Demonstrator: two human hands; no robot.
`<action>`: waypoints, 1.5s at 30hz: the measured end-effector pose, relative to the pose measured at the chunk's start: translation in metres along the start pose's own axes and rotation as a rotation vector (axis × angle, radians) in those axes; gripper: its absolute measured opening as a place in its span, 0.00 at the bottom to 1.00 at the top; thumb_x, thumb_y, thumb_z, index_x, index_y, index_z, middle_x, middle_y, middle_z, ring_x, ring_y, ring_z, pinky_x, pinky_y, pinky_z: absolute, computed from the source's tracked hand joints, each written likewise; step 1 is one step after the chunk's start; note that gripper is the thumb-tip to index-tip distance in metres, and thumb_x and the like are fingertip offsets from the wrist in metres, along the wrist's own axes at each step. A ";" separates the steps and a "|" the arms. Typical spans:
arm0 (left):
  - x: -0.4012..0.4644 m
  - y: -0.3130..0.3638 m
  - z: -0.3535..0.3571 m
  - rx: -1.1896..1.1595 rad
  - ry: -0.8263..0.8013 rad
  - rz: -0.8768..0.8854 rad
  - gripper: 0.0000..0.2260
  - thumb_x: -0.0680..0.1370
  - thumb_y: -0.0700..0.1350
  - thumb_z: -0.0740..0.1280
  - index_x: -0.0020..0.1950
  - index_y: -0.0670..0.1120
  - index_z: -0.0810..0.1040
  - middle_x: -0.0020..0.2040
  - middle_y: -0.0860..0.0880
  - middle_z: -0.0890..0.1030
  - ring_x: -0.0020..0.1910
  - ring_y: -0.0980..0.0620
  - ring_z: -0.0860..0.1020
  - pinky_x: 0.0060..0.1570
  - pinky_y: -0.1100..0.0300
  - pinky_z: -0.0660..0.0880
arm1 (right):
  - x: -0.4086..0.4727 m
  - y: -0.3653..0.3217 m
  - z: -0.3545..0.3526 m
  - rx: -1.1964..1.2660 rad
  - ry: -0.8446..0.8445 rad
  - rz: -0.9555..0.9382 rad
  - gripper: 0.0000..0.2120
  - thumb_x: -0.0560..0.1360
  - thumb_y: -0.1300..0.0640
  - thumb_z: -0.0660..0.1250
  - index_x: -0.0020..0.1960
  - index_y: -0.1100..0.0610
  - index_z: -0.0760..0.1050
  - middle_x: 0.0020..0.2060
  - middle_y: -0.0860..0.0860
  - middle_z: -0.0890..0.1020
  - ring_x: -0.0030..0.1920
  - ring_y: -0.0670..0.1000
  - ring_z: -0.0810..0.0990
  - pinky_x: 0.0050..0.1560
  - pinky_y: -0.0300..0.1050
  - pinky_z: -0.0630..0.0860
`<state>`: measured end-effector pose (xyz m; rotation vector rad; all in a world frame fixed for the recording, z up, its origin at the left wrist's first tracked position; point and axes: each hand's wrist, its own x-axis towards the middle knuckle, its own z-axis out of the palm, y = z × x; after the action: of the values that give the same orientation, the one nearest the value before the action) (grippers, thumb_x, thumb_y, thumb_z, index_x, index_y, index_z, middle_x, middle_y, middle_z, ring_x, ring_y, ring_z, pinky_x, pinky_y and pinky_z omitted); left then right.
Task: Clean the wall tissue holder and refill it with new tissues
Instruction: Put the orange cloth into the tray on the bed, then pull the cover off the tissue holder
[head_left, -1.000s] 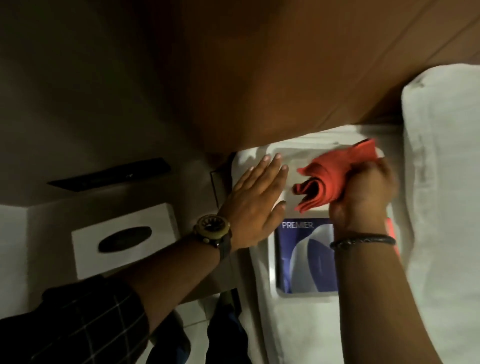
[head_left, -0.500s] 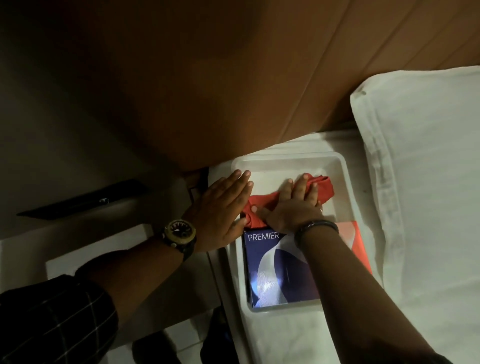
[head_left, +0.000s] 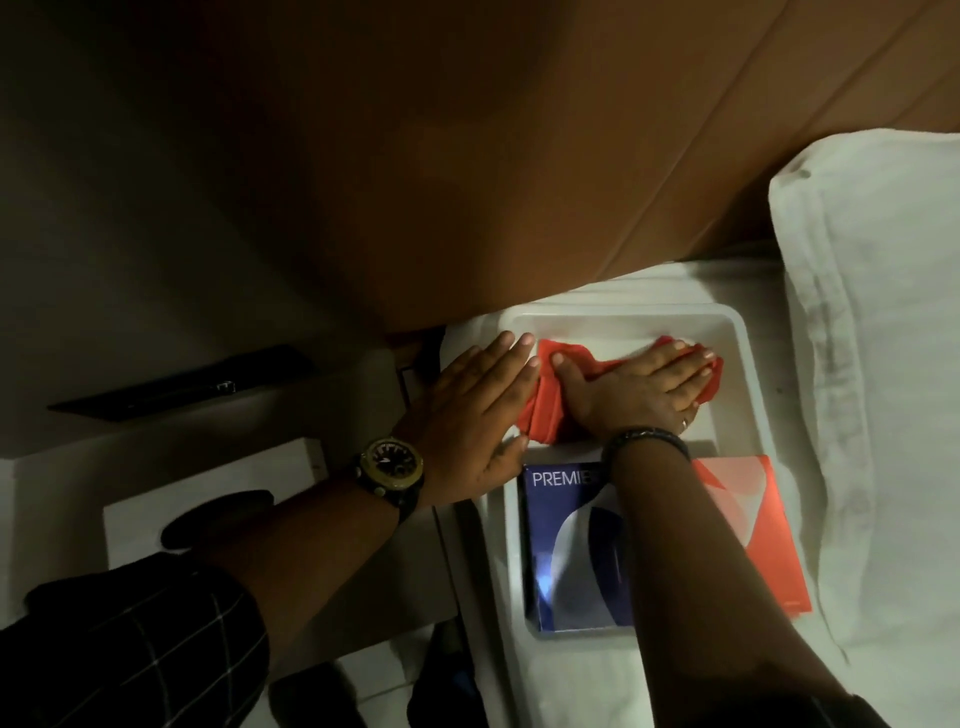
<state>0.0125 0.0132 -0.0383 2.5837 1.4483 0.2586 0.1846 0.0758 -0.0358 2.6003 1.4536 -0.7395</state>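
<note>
A white tray (head_left: 623, 313) lies on the bed sheet. Inside its far half, my right hand (head_left: 639, 389) lies flat on a red cloth (head_left: 545, 418) and presses it against the tray floor, with the thumb on a fold. My left hand (head_left: 478, 415), empty with fingers straight, rests on the tray's left rim next to the cloth. A blue and red pack of Premier tissues (head_left: 566, 545) fills the tray's near half, partly hidden under my right forearm. The white tissue holder (head_left: 135, 514) with a dark oval slot sits at the left, partly behind my left arm.
A white pillow (head_left: 883, 364) lies right of the tray. A brown wooden headboard (head_left: 519, 156) rises behind it. A dark flat object (head_left: 182, 384) lies on the grey surface at the left, above the holder. The light is dim.
My right hand, which held the bunched cloth in a fist above the tray, has come down and flattened on it. It has since slid the cloth rightward. My left hand stays on the tray's left rim.
</note>
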 end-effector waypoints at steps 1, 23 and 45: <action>-0.001 -0.001 0.000 -0.005 0.010 0.006 0.30 0.77 0.51 0.59 0.76 0.39 0.58 0.78 0.40 0.55 0.78 0.42 0.51 0.76 0.48 0.51 | -0.001 0.000 0.003 0.012 0.012 -0.012 0.67 0.64 0.20 0.62 0.79 0.62 0.31 0.79 0.63 0.34 0.80 0.62 0.36 0.79 0.60 0.43; -0.340 -0.145 0.020 -0.502 0.002 -1.423 0.24 0.78 0.50 0.66 0.71 0.42 0.68 0.68 0.40 0.73 0.66 0.39 0.72 0.64 0.47 0.71 | -0.196 -0.094 0.175 0.431 -0.385 -0.369 0.19 0.73 0.34 0.68 0.51 0.49 0.78 0.54 0.53 0.83 0.53 0.54 0.81 0.59 0.54 0.78; -0.376 -0.175 0.090 -1.209 0.326 -1.723 0.13 0.65 0.56 0.78 0.44 0.54 0.81 0.41 0.56 0.84 0.39 0.58 0.82 0.31 0.65 0.76 | -0.180 -0.105 0.281 0.328 -0.487 -0.192 0.47 0.50 0.27 0.74 0.59 0.56 0.79 0.54 0.52 0.84 0.56 0.55 0.82 0.62 0.57 0.79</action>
<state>-0.3043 -0.2242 -0.1917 0.0558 2.0026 0.8329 -0.0848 -0.0884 -0.1866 2.2463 1.5300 -1.6209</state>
